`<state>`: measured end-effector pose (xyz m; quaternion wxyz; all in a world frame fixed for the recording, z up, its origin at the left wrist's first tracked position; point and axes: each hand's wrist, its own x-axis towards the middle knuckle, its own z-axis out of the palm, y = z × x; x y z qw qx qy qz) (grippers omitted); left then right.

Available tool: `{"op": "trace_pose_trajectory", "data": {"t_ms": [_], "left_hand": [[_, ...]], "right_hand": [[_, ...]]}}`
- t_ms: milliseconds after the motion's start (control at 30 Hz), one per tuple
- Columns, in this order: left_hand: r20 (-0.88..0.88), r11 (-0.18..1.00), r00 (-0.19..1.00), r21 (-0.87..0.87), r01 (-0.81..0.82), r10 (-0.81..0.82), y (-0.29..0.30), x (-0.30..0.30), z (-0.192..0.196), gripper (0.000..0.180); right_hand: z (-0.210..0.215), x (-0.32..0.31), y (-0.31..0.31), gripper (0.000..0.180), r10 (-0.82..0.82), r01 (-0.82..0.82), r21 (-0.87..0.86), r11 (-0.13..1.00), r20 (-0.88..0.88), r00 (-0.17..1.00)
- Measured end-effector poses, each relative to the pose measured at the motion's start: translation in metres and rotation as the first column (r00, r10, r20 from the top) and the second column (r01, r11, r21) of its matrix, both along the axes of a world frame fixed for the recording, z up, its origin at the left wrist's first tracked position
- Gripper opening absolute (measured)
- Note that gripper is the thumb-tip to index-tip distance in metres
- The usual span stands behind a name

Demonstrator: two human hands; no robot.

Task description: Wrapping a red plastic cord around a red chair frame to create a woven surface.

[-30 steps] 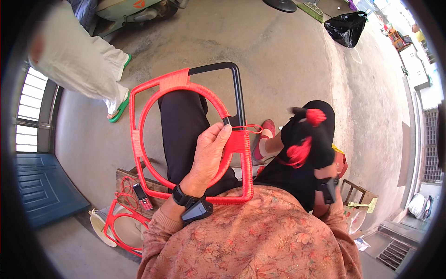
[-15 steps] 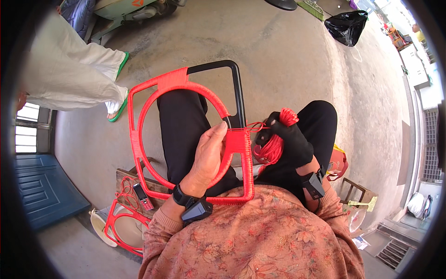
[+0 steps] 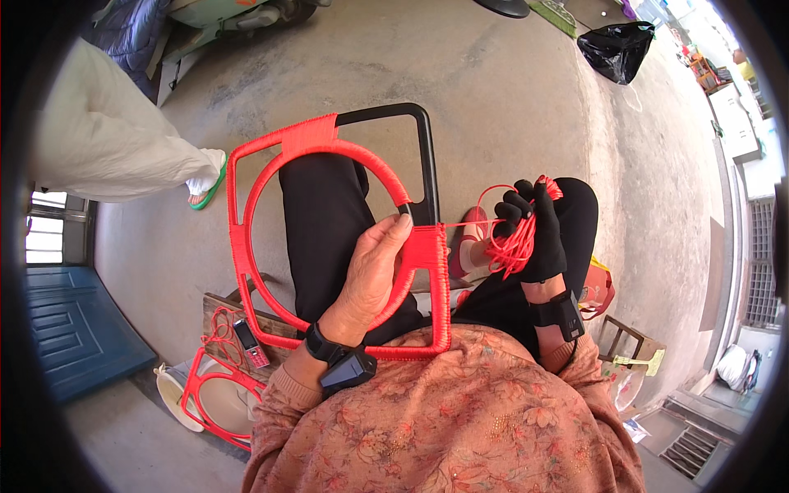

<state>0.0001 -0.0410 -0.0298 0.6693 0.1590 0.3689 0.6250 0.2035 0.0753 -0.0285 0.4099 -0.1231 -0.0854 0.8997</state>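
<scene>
A square frame with a ring inside it lies across my lap, mostly wound in red cord; its far right corner is bare black. My bare left hand grips the ring's right side, thumb on top beside the wound joint. In a black glove, my right hand is closed around a bundle of red cord, out to the right of the frame. One strand runs taut from the frame's right edge to the gloved fingers, and a loose loop curls above it.
On a wooden bench at my left lie a mobile phone and loose red cord; another red frame rests by a pale bucket. A person in white trousers stands far left. A black bag sits far right.
My right hand has moved right and slightly away from the frame with the cord bundle, drawing the strand tight. The left hand stays on the ring. The person at far left has shifted.
</scene>
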Motion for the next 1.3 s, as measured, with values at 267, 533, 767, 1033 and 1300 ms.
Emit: {"op": "trace_pose_trajectory", "data": {"t_ms": [267, 533, 767, 1033, 1300], "left_hand": [[0.162, 0.995, 0.981, 0.011, 0.101, -0.101, 0.001, -0.002, 0.019, 0.032], [-0.086, 0.997, 0.994, -0.026, -0.070, 0.068, -0.004, 0.001, -0.011, 0.024], [-0.295, 0.960, 0.914, 0.064, -0.271, 0.278, 0.000, 0.013, 0.012, 0.027], [-0.409, 0.912, 0.819, 0.109, -0.395, 0.403, -0.001, 0.007, 0.010, 0.022], [-0.239, 0.957, 0.937, -0.080, -0.280, 0.255, -0.002, 0.005, -0.014, 0.021]], "right_hand": [[0.005, 0.006, -0.008, 0.017, -0.042, -0.010, 0.127, 0.992, 0.399, 0.916], [-0.004, 0.020, 0.011, 0.020, -0.160, -0.104, 0.233, 0.967, 0.871, 0.464], [0.052, -0.011, 0.008, 0.034, -0.889, -0.659, 0.621, 0.423, 0.427, -0.169], [0.077, -0.058, -0.014, 0.029, -0.918, -0.796, 0.566, -0.214, 0.163, 0.362], [-0.003, -0.040, -0.004, 0.035, -0.106, -0.694, 0.511, 0.508, 0.836, 0.538]]}}
